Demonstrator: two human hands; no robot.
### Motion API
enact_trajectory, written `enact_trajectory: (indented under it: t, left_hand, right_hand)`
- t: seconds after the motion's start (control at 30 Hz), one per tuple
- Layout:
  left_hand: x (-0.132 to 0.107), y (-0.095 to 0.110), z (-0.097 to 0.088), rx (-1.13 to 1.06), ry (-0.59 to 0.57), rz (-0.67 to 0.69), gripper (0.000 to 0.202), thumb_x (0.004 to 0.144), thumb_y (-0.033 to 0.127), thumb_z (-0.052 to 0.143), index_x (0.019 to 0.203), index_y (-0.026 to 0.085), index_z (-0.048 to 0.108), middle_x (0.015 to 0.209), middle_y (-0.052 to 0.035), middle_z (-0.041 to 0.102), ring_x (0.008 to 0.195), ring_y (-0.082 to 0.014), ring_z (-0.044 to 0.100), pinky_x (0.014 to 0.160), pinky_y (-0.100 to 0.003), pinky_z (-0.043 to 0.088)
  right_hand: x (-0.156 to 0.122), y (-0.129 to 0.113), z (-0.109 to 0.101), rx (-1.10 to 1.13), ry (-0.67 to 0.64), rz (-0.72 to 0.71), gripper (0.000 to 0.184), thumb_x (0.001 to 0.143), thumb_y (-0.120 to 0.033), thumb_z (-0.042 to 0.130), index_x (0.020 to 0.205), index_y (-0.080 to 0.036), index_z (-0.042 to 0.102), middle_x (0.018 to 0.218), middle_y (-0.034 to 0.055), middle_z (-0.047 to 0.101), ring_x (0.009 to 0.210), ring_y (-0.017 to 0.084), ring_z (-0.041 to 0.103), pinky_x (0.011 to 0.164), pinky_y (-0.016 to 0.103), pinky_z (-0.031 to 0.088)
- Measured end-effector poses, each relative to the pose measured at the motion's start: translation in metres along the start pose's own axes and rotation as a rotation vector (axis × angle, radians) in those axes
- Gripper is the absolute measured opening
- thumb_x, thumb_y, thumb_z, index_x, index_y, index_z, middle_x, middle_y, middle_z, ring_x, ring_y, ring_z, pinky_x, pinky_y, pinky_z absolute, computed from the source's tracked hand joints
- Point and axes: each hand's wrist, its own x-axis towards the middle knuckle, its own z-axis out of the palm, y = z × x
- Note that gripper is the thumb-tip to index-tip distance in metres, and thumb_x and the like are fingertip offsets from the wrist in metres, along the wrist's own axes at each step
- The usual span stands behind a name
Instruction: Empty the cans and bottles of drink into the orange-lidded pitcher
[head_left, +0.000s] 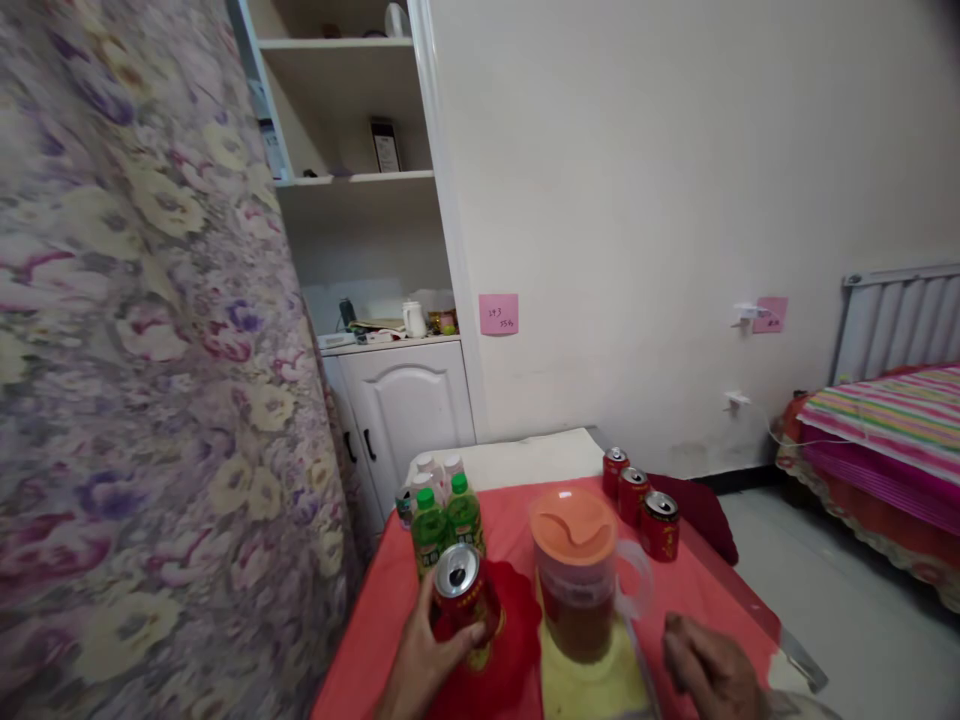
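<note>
My left hand (pixel 427 655) is wrapped around a red drink can (pixel 463 592) with a silver top, holding it just above a red cloth (pixel 502 660) on the table. My right hand (pixel 709 665) rests on the red tablecloth (pixel 375 620) to the right of a clear pitcher (pixel 581 580) with an orange lid and brown liquid inside; its fingers are curled, and I cannot make out anything in them. The pitcher stands on a yellow mat (pixel 592 690). Green-capped bottles (pixel 446 520) stand behind the held can. Three red cans (pixel 637 505) stand in a row at the table's right back.
A flowered curtain (pixel 150 380) fills the left side. A white cabinet (pixel 405 410) with shelves stands behind the table by the wall. A bed (pixel 885 440) with a striped cover and a radiator are at the right. Grey floor lies right of the table.
</note>
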Motion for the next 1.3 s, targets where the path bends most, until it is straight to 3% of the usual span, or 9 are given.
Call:
enact_trajectory:
  t: [0.13, 0.27, 0.37, 0.57, 0.7, 0.87, 1.1, 1.3]
  left_hand:
    - [0.012, -0.032, 0.003, -0.02, 0.018, -0.014, 0.079, 0.05, 0.042, 0.091, 0.12, 0.02, 0.063, 0.119, -0.0155, 0.075, 0.117, -0.0424, 0.067, 0.103, -0.051, 0.052]
    - [0.013, -0.066, 0.0, -0.064, -0.003, -0.049, 0.087, 0.055, 0.045, 0.089, 0.13, 0.018, 0.053, 0.129, -0.0199, 0.069, 0.123, -0.0424, 0.063, 0.108, -0.054, 0.048]
    - [0.01, -0.081, -0.003, -0.105, 0.007, -0.089, 0.093, 0.058, 0.052, 0.088, 0.136, 0.019, 0.048, 0.139, -0.0196, 0.063, 0.131, -0.0415, 0.058, 0.112, -0.053, 0.045]
    - [0.004, -0.088, 0.005, -0.166, 0.086, -0.123, 0.095, 0.056, 0.062, 0.086, 0.133, 0.022, 0.049, 0.134, -0.0169, 0.067, 0.129, -0.0432, 0.059, 0.112, -0.055, 0.044]
    - [0.001, -0.083, 0.006, -0.194, 0.057, -0.149, 0.097, 0.057, 0.06, 0.087, 0.136, 0.021, 0.047, 0.135, -0.0191, 0.067, 0.13, -0.044, 0.058, 0.115, -0.057, 0.04]
    - [0.002, -0.077, -0.001, -0.093, -0.023, -0.178, 0.087, 0.058, 0.057, 0.087, 0.131, 0.023, 0.055, 0.138, -0.0161, 0.066, 0.135, -0.041, 0.055, 0.117, -0.053, 0.041]
    - [0.002, -0.088, -0.004, -0.055, 0.007, -0.14, 0.083, 0.063, 0.056, 0.084, 0.132, 0.021, 0.052, 0.141, -0.0172, 0.063, 0.138, -0.0403, 0.052, 0.117, -0.051, 0.04]
    - [0.003, -0.089, -0.001, -0.044, 0.023, -0.148, 0.086, 0.061, 0.054, 0.085, 0.133, 0.02, 0.053, 0.139, -0.0184, 0.065, 0.135, -0.0421, 0.055, 0.116, -0.053, 0.041]
  right_hand:
    - [0.035, 0.016, -0.011, 0.082, 0.311, 0.071, 0.055, 0.091, -0.062, 0.056, 0.054, -0.022, 0.05, 0.051, -0.0021, 0.047, 0.049, 0.013, 0.044, 0.05, 0.027, 0.035]
    - [0.074, 0.021, -0.02, 0.165, 0.45, 0.162, 0.05, 0.087, -0.063, 0.062, 0.06, -0.021, 0.053, 0.054, -0.0037, 0.046, 0.052, 0.012, 0.041, 0.051, 0.025, 0.034]
    - [0.095, 0.024, -0.02, 0.231, 0.483, 0.211, 0.051, 0.084, -0.065, 0.064, 0.062, -0.02, 0.053, 0.054, -0.0042, 0.047, 0.052, 0.011, 0.038, 0.049, 0.025, 0.031]
    - [0.088, 0.048, -0.006, 0.225, 0.388, 0.296, 0.051, 0.082, -0.066, 0.065, 0.064, -0.02, 0.055, 0.053, -0.0043, 0.047, 0.052, 0.012, 0.038, 0.049, 0.026, 0.031]
    - [0.081, 0.059, -0.003, 0.223, 0.305, 0.308, 0.047, 0.084, -0.064, 0.065, 0.072, -0.019, 0.061, 0.06, -0.0015, 0.056, 0.055, 0.014, 0.045, 0.053, 0.027, 0.037]
    - [0.081, 0.047, -0.001, 0.2, 0.282, 0.271, 0.049, 0.086, -0.066, 0.059, 0.067, -0.02, 0.06, 0.059, -0.0007, 0.055, 0.056, 0.016, 0.047, 0.054, 0.028, 0.04]
    - [0.072, 0.037, 0.008, 0.18, 0.225, 0.171, 0.051, 0.091, -0.064, 0.052, 0.06, -0.023, 0.048, 0.061, -0.0013, 0.047, 0.057, 0.016, 0.044, 0.054, 0.028, 0.039]
    - [0.066, 0.05, 0.011, 0.23, 0.177, 0.164, 0.045, 0.089, -0.061, 0.058, 0.067, -0.022, 0.059, 0.066, 0.0002, 0.056, 0.064, 0.018, 0.052, 0.06, 0.027, 0.044]
